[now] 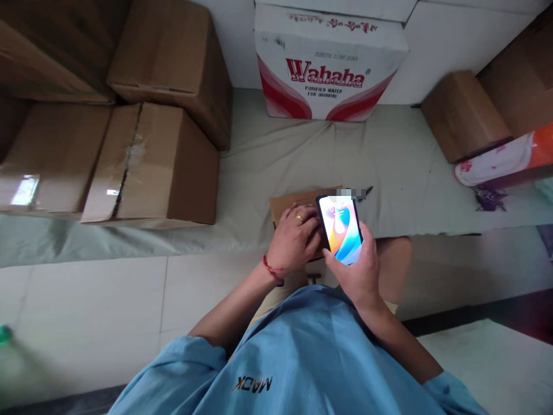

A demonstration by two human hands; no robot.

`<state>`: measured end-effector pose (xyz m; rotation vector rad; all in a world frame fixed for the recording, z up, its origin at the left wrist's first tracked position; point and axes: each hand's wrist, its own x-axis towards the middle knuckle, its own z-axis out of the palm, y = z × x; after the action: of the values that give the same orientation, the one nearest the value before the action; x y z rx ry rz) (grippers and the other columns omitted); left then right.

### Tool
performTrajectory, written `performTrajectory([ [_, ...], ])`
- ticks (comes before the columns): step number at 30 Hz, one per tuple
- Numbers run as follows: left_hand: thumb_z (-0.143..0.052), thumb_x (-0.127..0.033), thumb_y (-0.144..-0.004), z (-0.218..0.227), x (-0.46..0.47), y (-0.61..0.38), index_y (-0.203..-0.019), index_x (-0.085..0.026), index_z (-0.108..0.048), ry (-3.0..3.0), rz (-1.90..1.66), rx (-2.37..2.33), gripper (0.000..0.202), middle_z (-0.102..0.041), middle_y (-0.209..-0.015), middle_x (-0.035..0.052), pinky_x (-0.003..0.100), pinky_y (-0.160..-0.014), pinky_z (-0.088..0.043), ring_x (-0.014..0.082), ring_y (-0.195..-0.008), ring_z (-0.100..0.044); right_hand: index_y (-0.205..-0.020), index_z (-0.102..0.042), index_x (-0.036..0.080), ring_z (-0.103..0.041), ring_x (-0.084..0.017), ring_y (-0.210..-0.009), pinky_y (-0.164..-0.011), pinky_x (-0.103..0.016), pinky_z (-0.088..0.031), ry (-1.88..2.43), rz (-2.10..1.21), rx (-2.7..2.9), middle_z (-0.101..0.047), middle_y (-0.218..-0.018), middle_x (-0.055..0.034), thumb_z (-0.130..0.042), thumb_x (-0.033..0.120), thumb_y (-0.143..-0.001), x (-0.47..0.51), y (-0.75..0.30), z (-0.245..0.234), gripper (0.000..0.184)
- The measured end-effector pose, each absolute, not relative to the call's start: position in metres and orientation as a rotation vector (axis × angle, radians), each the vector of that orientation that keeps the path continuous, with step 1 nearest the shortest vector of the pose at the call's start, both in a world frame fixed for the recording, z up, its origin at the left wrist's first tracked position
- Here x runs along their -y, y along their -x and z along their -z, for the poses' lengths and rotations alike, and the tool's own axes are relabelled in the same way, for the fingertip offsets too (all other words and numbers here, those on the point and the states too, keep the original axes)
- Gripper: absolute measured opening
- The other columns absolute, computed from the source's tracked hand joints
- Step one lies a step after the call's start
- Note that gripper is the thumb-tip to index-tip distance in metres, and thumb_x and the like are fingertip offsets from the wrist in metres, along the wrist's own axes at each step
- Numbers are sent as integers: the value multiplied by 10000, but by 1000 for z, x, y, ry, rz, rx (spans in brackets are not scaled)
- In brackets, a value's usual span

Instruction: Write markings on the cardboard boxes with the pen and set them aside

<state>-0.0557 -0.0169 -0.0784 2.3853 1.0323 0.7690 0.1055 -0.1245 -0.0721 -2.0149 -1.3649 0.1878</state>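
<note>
My right hand (356, 271) is closed round a smartphone (340, 228) with a lit, colourful screen, held upright over my knee. Beside it, my left hand (296, 239) lies palm down on a small flat cardboard box (287, 203), fingers together and resting on its top; a ring and a red wrist string show. The box sits at the front edge of a cloth-covered platform (302, 155). A small dark pen-like thing (367, 191) lies just behind the phone.
Large brown cartons (151, 164) are stacked at the left. A white and red "Wahaha" water carton (330, 63) stands at the back. More brown boxes (464, 112) and an orange-white package (501, 161) lie at the right. White floor tiles (86, 317) spread below.
</note>
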Motion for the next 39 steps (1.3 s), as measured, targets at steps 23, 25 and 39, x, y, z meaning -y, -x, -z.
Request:
performTrajectory([
  [23, -591, -247, -1033, 79, 18, 54, -1111, -195, -767, -2329, -775, -1040, 199, -760, -1276, 122, 576, -1251, -452, 310, -1333, -669, -1460, -542, 137, -697, -414, -1165, -997, -518, -540, 2806, -235, 685, -698, -1285, -260, -877, 559, -712, 76, -322, 102, 922],
  [25, -585, -249, -1038, 79, 18, 55, -1104, -200, -765, -2333, -787, -1046, 198, -762, -1273, 116, 575, -1248, -454, 307, -1328, -672, -1467, -529, 148, -670, -429, -1201, -1003, -532, -519, 2824, -195, 683, -660, -1328, -290, -876, 574, -723, 73, -334, 102, 925],
  [39, -583, -227, -1046, 78, 26, 65, -1030, -223, -737, -2096, -1137, -1131, 156, -739, -1208, 101, 514, -1147, -558, 277, -1327, -666, -1214, -718, 204, -729, -282, -999, -896, -495, -626, 1964, -996, 997, -764, -1101, -119, -603, 759, -914, 68, -246, 90, 642],
])
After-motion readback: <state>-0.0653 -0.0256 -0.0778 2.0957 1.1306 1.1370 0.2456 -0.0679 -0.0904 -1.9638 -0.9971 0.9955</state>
